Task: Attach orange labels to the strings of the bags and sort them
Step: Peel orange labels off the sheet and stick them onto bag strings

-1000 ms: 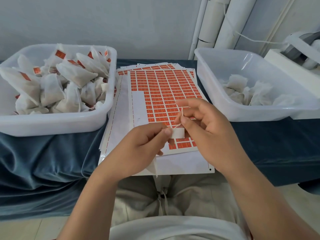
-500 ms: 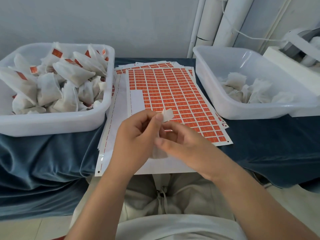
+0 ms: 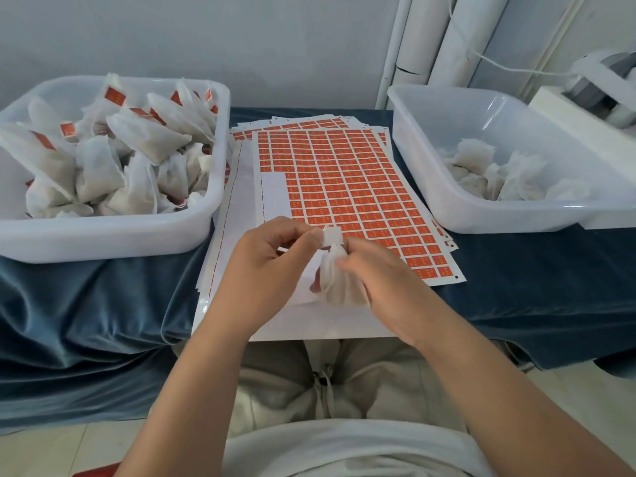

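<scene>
Over the near end of the orange label sheet [image 3: 347, 187], my left hand [image 3: 261, 270] pinches a small label [image 3: 332, 235] whose white back faces me. Below it hangs a white mesh bag [image 3: 340, 287], and my right hand [image 3: 382, 273] grips the bag at its neck, just under the label. The bag's string is hidden between my fingers. The left white tub [image 3: 113, 235] holds several bags that carry orange labels. The right white tub [image 3: 481, 215] holds several white bags with no labels showing.
More label sheets [image 3: 303, 123] lie stacked under the top one on the blue velvet cloth [image 3: 86, 304]. White pipes [image 3: 430, 36] run up the wall behind. A white machine [image 3: 599, 98] stands at the far right, beside the right tub.
My right hand let go of the string above the sheet and dropped to grip the bag. My left hand kept its pinch on the label, and both hands drew closer together.
</scene>
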A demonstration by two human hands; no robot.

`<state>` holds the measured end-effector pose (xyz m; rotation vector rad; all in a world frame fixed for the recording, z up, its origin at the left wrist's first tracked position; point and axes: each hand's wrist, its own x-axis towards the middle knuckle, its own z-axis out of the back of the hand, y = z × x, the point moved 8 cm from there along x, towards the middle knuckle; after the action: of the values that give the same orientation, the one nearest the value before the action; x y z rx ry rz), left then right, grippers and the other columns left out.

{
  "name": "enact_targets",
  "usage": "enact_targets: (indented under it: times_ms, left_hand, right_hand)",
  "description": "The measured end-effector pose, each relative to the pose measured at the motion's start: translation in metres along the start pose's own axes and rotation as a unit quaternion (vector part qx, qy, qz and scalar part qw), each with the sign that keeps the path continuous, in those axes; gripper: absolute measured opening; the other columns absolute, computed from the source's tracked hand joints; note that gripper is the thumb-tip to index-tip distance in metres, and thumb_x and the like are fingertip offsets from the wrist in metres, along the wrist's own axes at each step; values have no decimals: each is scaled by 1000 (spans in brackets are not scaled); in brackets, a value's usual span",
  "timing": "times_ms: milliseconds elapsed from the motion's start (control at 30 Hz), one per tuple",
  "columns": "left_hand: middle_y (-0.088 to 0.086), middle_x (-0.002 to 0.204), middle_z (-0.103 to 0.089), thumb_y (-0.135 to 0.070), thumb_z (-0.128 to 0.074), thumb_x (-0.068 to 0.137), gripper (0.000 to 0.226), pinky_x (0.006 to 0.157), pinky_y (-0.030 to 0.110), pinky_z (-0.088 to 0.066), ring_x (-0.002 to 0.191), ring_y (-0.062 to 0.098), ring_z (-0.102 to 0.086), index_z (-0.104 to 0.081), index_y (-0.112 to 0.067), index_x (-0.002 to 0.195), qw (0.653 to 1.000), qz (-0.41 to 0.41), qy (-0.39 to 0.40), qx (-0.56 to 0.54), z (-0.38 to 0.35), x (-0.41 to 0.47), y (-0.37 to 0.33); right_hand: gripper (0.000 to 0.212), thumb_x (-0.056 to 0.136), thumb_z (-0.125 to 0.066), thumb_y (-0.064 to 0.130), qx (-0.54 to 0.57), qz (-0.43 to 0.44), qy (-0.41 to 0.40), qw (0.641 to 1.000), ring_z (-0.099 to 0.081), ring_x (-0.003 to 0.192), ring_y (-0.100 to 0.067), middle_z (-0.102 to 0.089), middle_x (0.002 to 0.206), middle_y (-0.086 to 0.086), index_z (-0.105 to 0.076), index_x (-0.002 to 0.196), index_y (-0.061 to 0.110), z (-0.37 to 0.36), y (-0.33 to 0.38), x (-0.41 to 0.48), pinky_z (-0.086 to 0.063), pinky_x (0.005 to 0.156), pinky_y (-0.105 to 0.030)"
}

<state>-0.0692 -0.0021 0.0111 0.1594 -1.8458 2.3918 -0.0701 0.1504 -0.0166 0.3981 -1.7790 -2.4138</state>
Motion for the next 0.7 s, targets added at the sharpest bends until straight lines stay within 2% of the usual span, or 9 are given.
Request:
enact_targets:
  times_ms: [67,167,300,333,433,500,567,600,700]
  left_hand:
    - [-13,95,-77,-28,-62,102,28,79,20,-55,94,6,-71,-79,-36,82,1000,-12,3,-2,-2,0,-2]
    - [-12,93,-77,-25,-62,101,26,74,12,-53,93,5,-71,-80,-35,84,1000,-16,-7,-19,-2,0,0]
    - [-12,92,-78,-24,-61,103,26,74,10,-51,93,5,-71,-81,-30,87,1000,-15,-14,-23,-5,1,4]
    - [-12,92,-78,-24,-61,104,26,74,10,-51,93,4,-71,-81,-30,88,999,-15,-19,-25,-7,0,4]
    - [-14,91,-78,-27,-60,105,31,73,9,-50,90,0,-71,-81,-36,85,999,-20,-8,-40,-10,0,5]
    - [-13,95,-77,-45,-57,104,28,75,14,-53,91,1,-70,-81,-40,90,999,-10,18,-42,-11,3,9]
    - [-6,101,-77,-67,-47,95,47,82,25,-53,91,4,-67,-81,-36,99,994,35,58,-85,-11,6,20]
    - [-3,105,-76,-72,-44,92,56,85,31,-52,91,7,-66,-81,-32,103,989,59,77,-115,-11,7,26]
    - [3,107,-71,-59,-51,94,48,88,38,-50,93,14,-62,-79,-25,112,978,54,126,-157,-12,9,29]
  right_hand:
    - [21,102,-58,53,46,20,-3,999,-72,84,-11,-74,93,9,-74,107,41,-4,1,0,-58,86,-22]
    - [33,96,-62,53,75,51,-21,996,-66,65,-11,-68,70,10,-77,109,26,-3,6,-4,-64,78,-29]
    - [24,101,-64,45,81,31,-49,995,-64,62,-10,-73,76,11,-81,100,28,-1,1,-3,-63,86,-53]
    - [23,100,-65,45,99,19,-52,994,-64,62,-9,-75,79,12,-82,99,29,-1,-2,-2,-64,86,-52]
    - [24,99,-66,47,136,14,-57,989,-64,65,-11,-72,74,11,-83,100,29,-3,-4,-3,-60,78,-35]
    - [25,99,-67,48,127,25,-68,989,-63,64,-12,-69,70,6,-82,99,28,-1,-3,-4,-59,77,-36]
    - [24,99,-68,44,137,28,-75,987,-62,62,-10,-67,71,2,-82,98,24,1,-4,-3,-60,80,-43]
    - [25,98,-69,44,156,23,-69,985,-61,60,-9,-66,70,2,-81,98,22,2,-4,-2,-58,81,-43]
    - [25,94,-68,45,237,9,-6,971,-55,57,-9,-57,59,6,-80,93,23,-2,-3,-2,-54,81,-35]
